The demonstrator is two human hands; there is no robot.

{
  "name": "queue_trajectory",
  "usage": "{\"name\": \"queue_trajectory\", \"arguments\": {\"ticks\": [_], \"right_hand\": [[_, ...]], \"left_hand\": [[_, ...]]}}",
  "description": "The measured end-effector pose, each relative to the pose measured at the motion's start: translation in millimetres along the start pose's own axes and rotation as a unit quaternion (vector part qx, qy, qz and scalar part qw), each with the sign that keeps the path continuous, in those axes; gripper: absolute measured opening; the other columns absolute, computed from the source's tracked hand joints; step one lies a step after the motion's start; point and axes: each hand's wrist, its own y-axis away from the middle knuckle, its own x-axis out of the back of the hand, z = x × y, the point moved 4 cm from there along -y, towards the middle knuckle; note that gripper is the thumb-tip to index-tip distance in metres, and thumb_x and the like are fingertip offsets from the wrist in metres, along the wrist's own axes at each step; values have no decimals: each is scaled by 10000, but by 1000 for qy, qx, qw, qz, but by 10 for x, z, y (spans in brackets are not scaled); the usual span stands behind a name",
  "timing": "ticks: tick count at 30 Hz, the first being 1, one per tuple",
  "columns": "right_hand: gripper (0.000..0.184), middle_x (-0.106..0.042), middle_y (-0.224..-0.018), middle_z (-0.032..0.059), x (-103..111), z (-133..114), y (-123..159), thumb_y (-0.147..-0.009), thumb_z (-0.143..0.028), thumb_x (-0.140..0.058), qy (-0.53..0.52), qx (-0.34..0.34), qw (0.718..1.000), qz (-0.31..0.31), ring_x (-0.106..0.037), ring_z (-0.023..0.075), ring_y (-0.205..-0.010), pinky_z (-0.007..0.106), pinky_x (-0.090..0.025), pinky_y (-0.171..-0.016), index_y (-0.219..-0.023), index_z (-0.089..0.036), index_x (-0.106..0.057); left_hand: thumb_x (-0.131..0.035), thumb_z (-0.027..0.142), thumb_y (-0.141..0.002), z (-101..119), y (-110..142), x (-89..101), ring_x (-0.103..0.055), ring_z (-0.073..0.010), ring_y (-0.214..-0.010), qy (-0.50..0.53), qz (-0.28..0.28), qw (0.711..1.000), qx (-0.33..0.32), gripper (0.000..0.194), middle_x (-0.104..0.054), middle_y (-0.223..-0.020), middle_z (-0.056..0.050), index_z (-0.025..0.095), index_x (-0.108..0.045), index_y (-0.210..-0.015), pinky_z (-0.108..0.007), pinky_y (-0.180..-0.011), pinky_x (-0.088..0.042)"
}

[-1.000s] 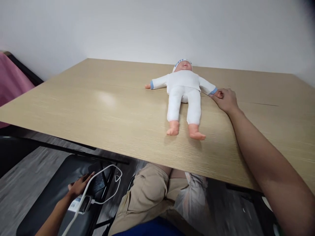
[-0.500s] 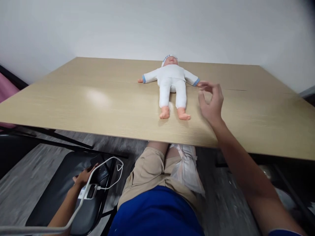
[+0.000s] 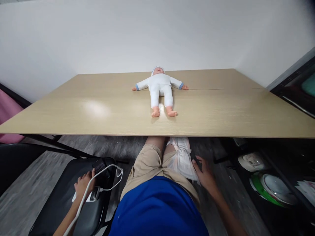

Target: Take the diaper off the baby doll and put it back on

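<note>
A baby doll (image 3: 161, 84) in a white suit with blue cuffs and a printed cap lies on its back on the table, arms spread and feet toward me. My right hand (image 3: 204, 173) is down beside my thigh, fingers apart, close to a crumpled white item, apparently a diaper (image 3: 183, 157), lying on my leg. I cannot tell whether the fingertips touch it. To the left, my left hand (image 3: 84, 183) hangs low over the black chair seat with its fingers apart, near a dark flat object (image 3: 99, 166) and a white device (image 3: 94, 194) with a cable plugged in.
The wooden table (image 3: 73, 111) stands against a white wall, its front edge over my knees. A white cable (image 3: 80, 206) loops past my left forearm. The chair (image 3: 56, 196) is at my left. Lidded containers (image 3: 273, 185) sit on a dark shelf under the table's right side.
My right hand has left the spot beside the doll's hand and dropped below the table edge to my lap. My left hand has shifted slightly down. The view has turned a little to the right.
</note>
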Motion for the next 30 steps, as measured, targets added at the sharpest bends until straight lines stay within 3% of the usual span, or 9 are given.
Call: {"name": "queue_trajectory", "arguments": {"ticks": [4,8,12,15,17,20,23,26,30], "right_hand": [[713,-786,-1191,186,-199,368,25,-838,-832,-591,-35,-121,990,-64,-735,426,-1181,590,-553,-1081,-1140,-203,-736],[793,-801,-1184,170,-432,437,-96,-763,-897,-603,-75,-183,976,-90,-728,401,-1228,508,-547,-1104,-1109,-195,-732],[846,-810,-1123,128,-516,377,-209,-670,-924,-679,-112,-215,964,-105,-738,373,-1187,457,-567,-1066,-1077,-184,-737],[839,-823,-1040,120,-524,319,-206,-631,-901,-748,-131,-243,952,-130,-763,380,-1124,454,-595,-1003,-1039,-168,-763],[825,-836,-1024,130,-535,271,-174,-638,-876,-775,-142,-263,942,-149,-776,395,-1122,460,-609,-982,-1051,-161,-791],[822,-852,-1079,141,-541,132,-112,-641,-847,-803,-160,-280,932,-163,-786,395,-1164,449,-620,-1000,-1102,-166,-821],[840,-855,-1137,151,-436,-163,-4,-633,-838,-835,-183,-285,926,-168,-797,396,-1161,438,-646,-970,-1139,-167,-829],[804,-828,-1275,162,-129,-638,217,-744,-780,-845,-225,-237,928,-180,-791,389,-1187,415,-670,-943,-1254,-161,-801],[690,-781,-1414,131,481,-1229,713,-897,-678,-791,-198,-141,960,-140,-768,356,-1275,366,-679,-985,-1426,-238,-730]], "left_hand": [[-304,642,-1084,625,751,-1,-719,-317,-898,212,-139,956,-147,627,-720,-831,-96,210,-683,-832,-410,-892,-560],[-380,692,-1102,1791,1430,176,-686,-261,-922,328,-166,860,-353,587,-714,-891,-69,231,-614,-822,-397,-939,-552],[-392,679,-1108,3103,1404,203,-693,-272,-1111,358,-129,846,-374,540,-766,-1101,-113,219,-659,-1020,-418,-1045,-530],[-494,744,-1034,3902,1185,-26,-695,-369,-1239,294,-229,857,-357,636,-789,-1230,-180,163,-726,-1150,-506,-1129,-506],[-597,763,-969,4222,1078,-194,-709,-407,-1255,281,-295,847,-342,707,-789,-1288,-219,116,-756,-1206,-523,-1128,-519],[-678,657,-965,4397,1046,-347,-734,-357,-1268,307,-341,823,-336,644,-793,-1352,-188,100,-778,-1274,-444,-1112,-556],[-639,557,-1028,4296,1229,-266,-750,-291,-1251,347,-357,801,-333,566,-797,-1371,-137,113,-753,-1358,-378,-1084,-581],[-645,548,-1039,4017,1645,217,-752,-297,-1231,446,-337,754,-345,559,-799,-1342,-147,98,-729,-1360,-381,-1054,-601],[-682,442,-1046,3547,2347,1255,-745,-277,-1208,541,-260,658,-455,457,-793,-1315,-126,134,-714,-1381,-382,-1088,-585]]}}
